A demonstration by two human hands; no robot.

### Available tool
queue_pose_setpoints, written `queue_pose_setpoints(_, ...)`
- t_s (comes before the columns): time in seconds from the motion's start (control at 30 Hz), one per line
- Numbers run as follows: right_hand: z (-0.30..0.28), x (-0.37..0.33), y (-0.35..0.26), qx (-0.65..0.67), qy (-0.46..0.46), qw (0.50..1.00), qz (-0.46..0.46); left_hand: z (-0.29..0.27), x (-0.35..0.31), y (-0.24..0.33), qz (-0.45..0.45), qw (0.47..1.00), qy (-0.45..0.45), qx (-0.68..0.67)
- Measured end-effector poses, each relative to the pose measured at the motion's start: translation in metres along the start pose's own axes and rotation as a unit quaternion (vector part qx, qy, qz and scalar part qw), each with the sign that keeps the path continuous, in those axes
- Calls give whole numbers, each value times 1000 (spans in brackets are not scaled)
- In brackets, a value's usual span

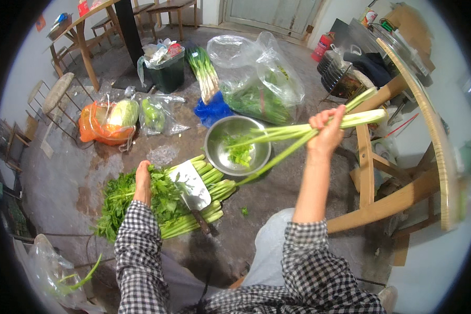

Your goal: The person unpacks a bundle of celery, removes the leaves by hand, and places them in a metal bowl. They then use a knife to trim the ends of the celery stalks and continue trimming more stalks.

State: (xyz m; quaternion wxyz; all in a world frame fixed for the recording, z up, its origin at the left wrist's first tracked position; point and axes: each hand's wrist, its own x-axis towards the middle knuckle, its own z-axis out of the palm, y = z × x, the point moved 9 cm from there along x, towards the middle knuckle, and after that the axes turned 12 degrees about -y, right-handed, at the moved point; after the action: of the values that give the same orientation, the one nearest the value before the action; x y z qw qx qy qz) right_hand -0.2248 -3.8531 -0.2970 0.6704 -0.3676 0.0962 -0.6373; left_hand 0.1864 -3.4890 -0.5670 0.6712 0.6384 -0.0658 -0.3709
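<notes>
Celery stalks [298,131] are clenched in my right hand [327,131], raised over the steel bowl [230,137], their leafy ends dipping toward the greens inside it. My left hand [142,183] lies on the celery pile [157,201] on the floor [267,193], but I cannot tell whether its fingers are closed on anything. On that pile, just beside the hand, rests a cleaver [193,191].
</notes>
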Motion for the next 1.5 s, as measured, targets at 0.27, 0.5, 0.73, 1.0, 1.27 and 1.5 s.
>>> queue_pose_setpoints(0.27,20,-6,-15,-156,-15,988,20,174,67,17,185,950,-78,-237)
queue_pose_setpoints(0.5,7,1,-6,-156,-30,987,28,291,44,-39,-55,961,-234,-139)
queue_pose_setpoints(0.73,64,-33,99,-323,-261,879,235,322,-42,101,224,892,-390,-52)
queue_pose_setpoints(1.0,216,-191,163,-301,-576,699,298,137,-181,220,328,934,-124,-71)
queue_pose_setpoints(1.27,355,-346,154,-261,-828,453,201,-90,-483,243,324,611,446,568)
queue_pose_setpoints(1.5,398,-510,173,-192,-857,221,425,-217,-548,217,253,663,565,421)
